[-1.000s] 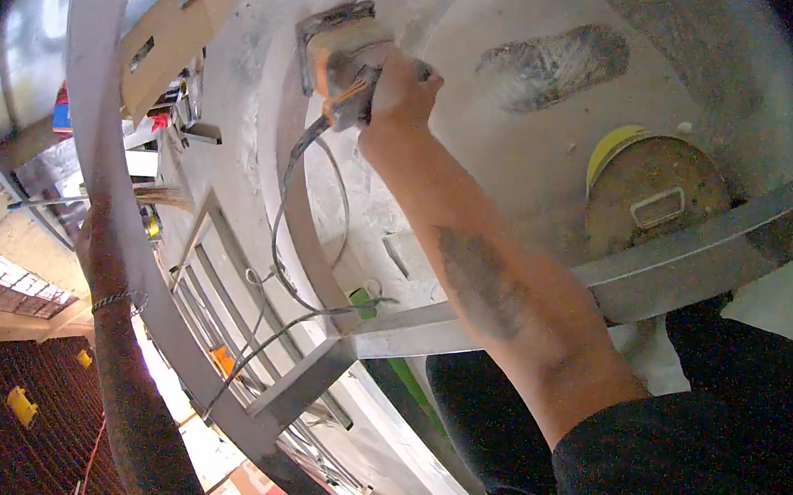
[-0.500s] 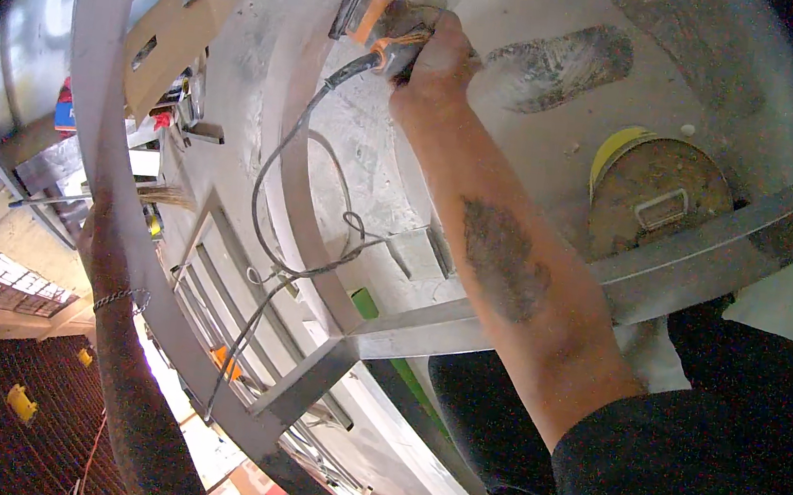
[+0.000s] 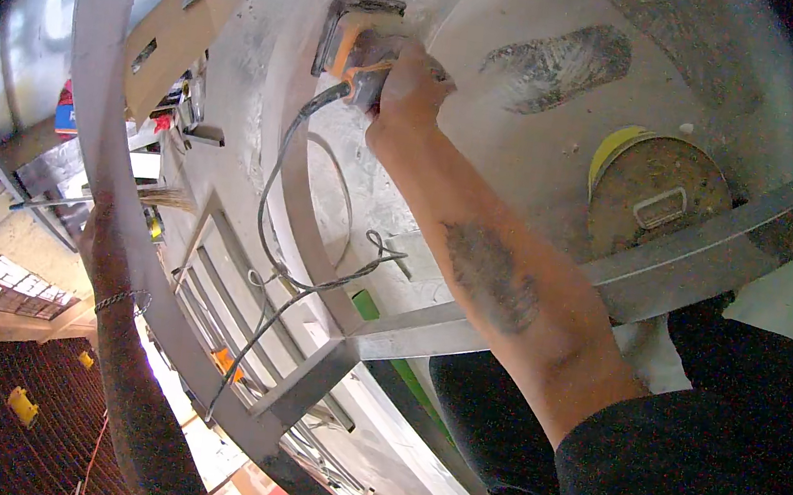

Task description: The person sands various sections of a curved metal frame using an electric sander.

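Note:
My right hand [image 3: 413,88] is closed round an orange and black electric sander [image 3: 358,55]. Its flat pad faces the curved grey metal bar [image 3: 299,90] on the left; whether they touch I cannot tell. From the sander's rear a dark power cord [image 3: 273,170] hangs down in a loose twist. At the left, my left hand [image 3: 104,239], with a bracelet at the wrist, is against another upright bar [image 3: 105,58] of the metal frame. Its fingers blend into the shadow and are hidden.
On the floor beyond my right forearm stands a round lidded can [image 3: 663,185] with a yellow rim and a handle. A frame rail [image 3: 720,240] crosses in front of my legs. Metal tubes [image 3: 254,300] lie on the floor, near a cardboard sheet [image 3: 176,37] and a broom [image 3: 168,195].
My right hand and the sander have moved down and slightly left along the curved bar. The cord's twisted part has shifted with them. My left hand stays where it was.

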Motion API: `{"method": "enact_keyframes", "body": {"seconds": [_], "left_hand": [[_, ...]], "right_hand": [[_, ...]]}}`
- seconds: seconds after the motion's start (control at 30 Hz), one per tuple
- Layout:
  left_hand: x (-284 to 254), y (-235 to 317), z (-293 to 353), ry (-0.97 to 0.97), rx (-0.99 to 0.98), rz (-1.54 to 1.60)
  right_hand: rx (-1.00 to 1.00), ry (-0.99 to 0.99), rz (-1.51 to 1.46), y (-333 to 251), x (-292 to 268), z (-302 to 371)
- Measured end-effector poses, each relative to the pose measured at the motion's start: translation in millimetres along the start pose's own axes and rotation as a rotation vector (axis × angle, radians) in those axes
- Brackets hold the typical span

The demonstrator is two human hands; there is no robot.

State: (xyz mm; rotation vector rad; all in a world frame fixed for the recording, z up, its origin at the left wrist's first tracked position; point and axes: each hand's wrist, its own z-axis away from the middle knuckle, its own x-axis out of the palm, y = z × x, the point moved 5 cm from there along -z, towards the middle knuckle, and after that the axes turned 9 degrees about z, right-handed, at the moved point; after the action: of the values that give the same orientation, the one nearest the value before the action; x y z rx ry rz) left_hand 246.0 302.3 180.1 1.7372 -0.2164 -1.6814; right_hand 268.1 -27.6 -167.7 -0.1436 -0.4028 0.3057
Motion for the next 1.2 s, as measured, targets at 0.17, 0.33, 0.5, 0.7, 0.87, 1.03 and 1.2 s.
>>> {"method": "enact_keyframes", "body": {"seconds": [0.17, 0.33, 0.5, 0.7, 0.87, 1.03, 1.2], "left_hand": [[1.7, 12.9, 8.3, 0.034, 0.012, -0.073], [57.1, 58.5, 46.5, 0.007, 0.176, 0.015], [12.4, 15.9, 10.1, 0.052, -0.042, -0.083], [19.2, 13.2, 14.0, 0.098, 0.02, 0.078], [16.0, 15.4, 15.7, 0.058, 0.025, 0.045], [14.1, 14.2, 16.4, 0.09, 0.038, 0.032], [1.0, -1.3, 3.2, -0.002, 0.008, 0.037]], "right_hand": [[0.08, -0.191, 0.135, 19.1, -3.4, 9.6], [0.156, -0.104, 0.177, 19.9, -21.1, 28.2], [0.294, -0.053, 0.296, 47.8, -18.0, 31.8], [0.33, -0.197, 0.156, 37.1, -16.0, 34.8], [0.291, -0.093, 0.095, 14.5, -11.4, 40.0], [0.261, -0.165, -0.035, -2.2, -10.3, 43.9], [0.178, -0.208, -0.084, -11.2, -4.9, 28.2]]}}
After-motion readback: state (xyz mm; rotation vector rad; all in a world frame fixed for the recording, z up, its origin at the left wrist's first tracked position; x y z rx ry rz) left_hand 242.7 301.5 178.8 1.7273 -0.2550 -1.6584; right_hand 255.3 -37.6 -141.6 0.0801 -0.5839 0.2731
